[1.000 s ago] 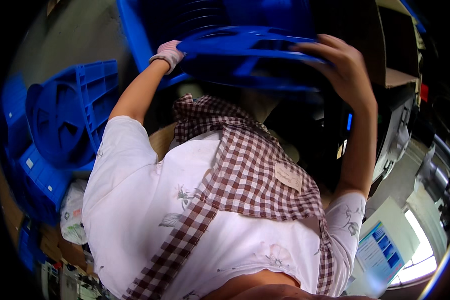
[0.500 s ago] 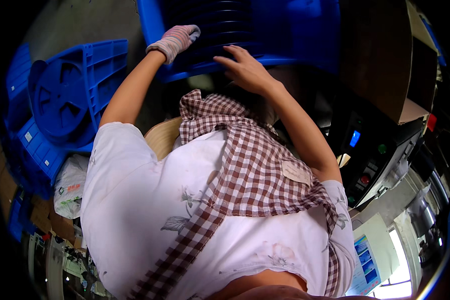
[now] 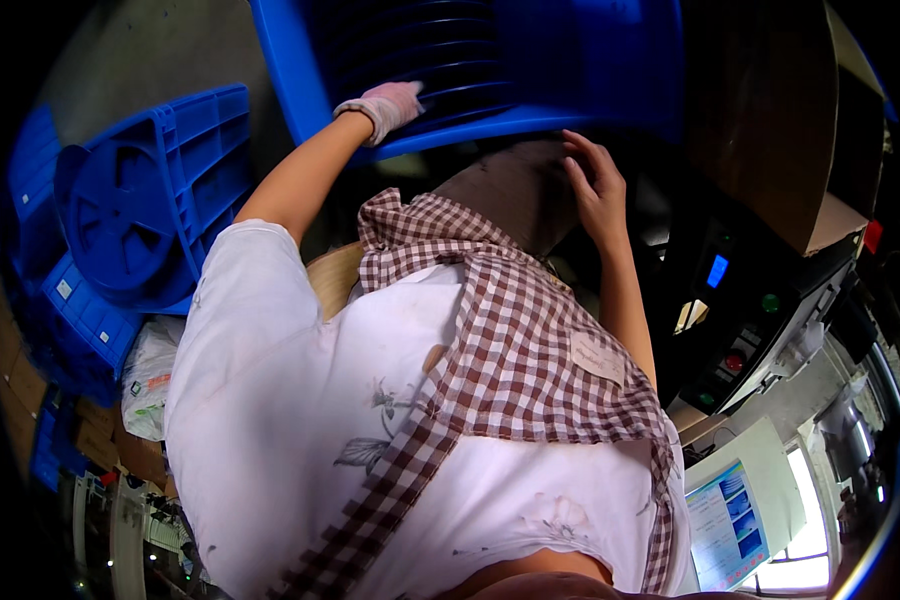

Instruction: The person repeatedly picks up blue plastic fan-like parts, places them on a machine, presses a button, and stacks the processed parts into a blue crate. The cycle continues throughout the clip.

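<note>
My left hand [image 3: 392, 108], in a pale knitted glove, is at the near end of a row of black, round-edged parts [image 3: 460, 70] standing close together in a blue plastic bin [image 3: 570, 122]. Its fingertips are blurred, and I cannot tell whether they grip one of the black parts. Bare and holding nothing, my right hand [image 3: 598, 190] hovers just on my side of the bin's near rim, with thumb and fingers apart. A dark trouser leg [image 3: 515, 190] lies between the two hands.
At the left stand stacked blue crates [image 3: 210, 150] and a blue spoked disc [image 3: 120, 215], with a white plastic bag [image 3: 150, 380] below. On the right are a cardboard box [image 3: 790, 120] and a black control panel [image 3: 720, 310] with buttons and a lit display.
My left hand has shifted right and slightly nearer along the black parts. My right hand has moved right, away from the bin's rim, toward the control panel side.
</note>
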A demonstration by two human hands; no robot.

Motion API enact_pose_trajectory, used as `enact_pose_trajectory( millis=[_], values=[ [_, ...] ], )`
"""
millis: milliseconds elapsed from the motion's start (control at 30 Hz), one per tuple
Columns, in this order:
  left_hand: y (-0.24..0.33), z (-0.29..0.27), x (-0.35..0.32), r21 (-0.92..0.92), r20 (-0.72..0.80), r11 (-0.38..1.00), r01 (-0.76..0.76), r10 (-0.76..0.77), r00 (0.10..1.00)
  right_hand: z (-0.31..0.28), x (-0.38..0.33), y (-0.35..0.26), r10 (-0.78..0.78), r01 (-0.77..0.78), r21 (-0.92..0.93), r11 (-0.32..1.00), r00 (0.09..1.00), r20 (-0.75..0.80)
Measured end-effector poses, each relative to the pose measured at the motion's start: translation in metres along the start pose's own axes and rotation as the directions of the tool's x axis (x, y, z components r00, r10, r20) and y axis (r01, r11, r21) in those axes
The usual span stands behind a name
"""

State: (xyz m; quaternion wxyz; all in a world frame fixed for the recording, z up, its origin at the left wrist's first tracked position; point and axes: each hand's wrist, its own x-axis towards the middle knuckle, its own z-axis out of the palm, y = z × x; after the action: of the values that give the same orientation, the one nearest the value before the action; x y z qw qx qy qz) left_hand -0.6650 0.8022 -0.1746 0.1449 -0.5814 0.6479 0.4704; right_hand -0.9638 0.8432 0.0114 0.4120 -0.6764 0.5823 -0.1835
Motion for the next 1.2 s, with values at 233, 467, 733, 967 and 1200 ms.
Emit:
enact_pose_trajectory(
  millis=[233, 467, 733, 967, 1200],
  values=[
    [-0.097, 0.056, -0.013, 0.231, 0.095, 0.962, 0.148, -0.173, 0.98, 0.009, 0.001, -0.016, 0.008, -0.007, -0.008, 1.0, 0.998, 0.055],
    [-0.003, -0.062, -0.06, 0.147, -0.311, 0.988, 0.036, 0.012, 0.95, 0.005, -0.011, -0.004, 0.067, -0.067, 0.031, 0.997, 0.998, 0.002],
    [-0.02, -0.048, 0.032, 0.028, -0.403, 0.999, 0.038, -0.023, 0.915, 0.003, -0.007, -0.013, 0.046, -0.046, 0.0, 0.999, 0.999, 0.021],
    [-0.077, -0.009, 0.009, 0.059, -0.565, 0.996, -0.065, 0.087, 0.82, 0.008, -0.011, -0.007, 0.089, -0.082, 0.084, 0.993, 0.993, -0.077],
    [-0.056, -0.074, -0.007, -0.381, -0.55, 0.916, -0.126, -0.115, 0.827, 0.016, 0.029, -0.03, -0.038, 0.046, -0.052, 0.998, 0.988, 0.151]
  ],
)
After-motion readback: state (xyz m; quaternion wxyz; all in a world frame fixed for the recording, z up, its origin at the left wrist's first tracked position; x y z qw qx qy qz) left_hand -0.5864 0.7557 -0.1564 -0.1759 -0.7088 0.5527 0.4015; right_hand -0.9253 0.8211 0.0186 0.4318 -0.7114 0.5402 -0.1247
